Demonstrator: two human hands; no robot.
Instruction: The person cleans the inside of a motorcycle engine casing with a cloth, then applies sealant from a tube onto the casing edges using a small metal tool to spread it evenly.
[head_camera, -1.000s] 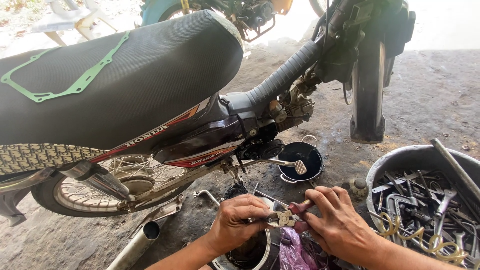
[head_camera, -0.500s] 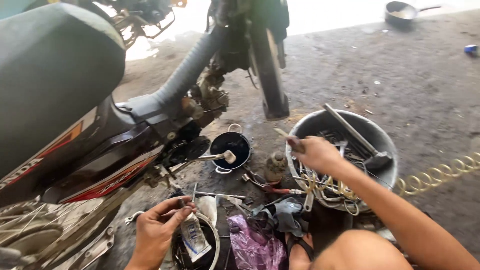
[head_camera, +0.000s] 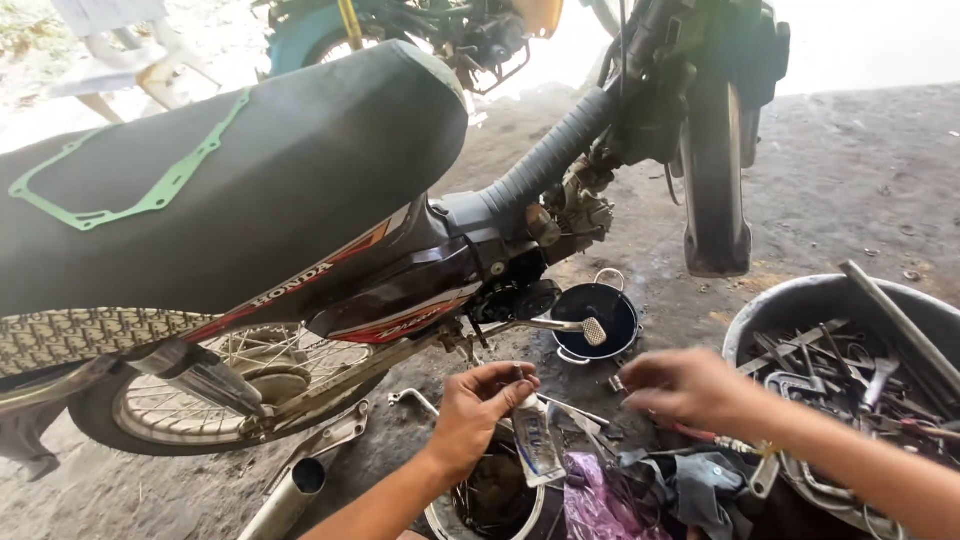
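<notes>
**A:** what's on the seat (head_camera: 300, 170) at far left?

**B:** a thin green gasket (head_camera: 130, 195), lying flat.

**A:** and the hands?

**B:** left hand (head_camera: 485, 405) has its fingers (head_camera: 515, 385) pinching the top of a small squeezed tube (head_camera: 535, 440), pale with a blue label, hanging over a round tin (head_camera: 440, 520). Right hand (head_camera: 685, 390) is blurry, fingers curled in, can't tell if they're gripping anything, beside the grey basin (head_camera: 790, 300) of tools.

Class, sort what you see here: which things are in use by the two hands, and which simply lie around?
In use:
left hand
small tube
right hand

Lying about:
green gasket on the seat
black pan
tub of tools
purple rag
</notes>
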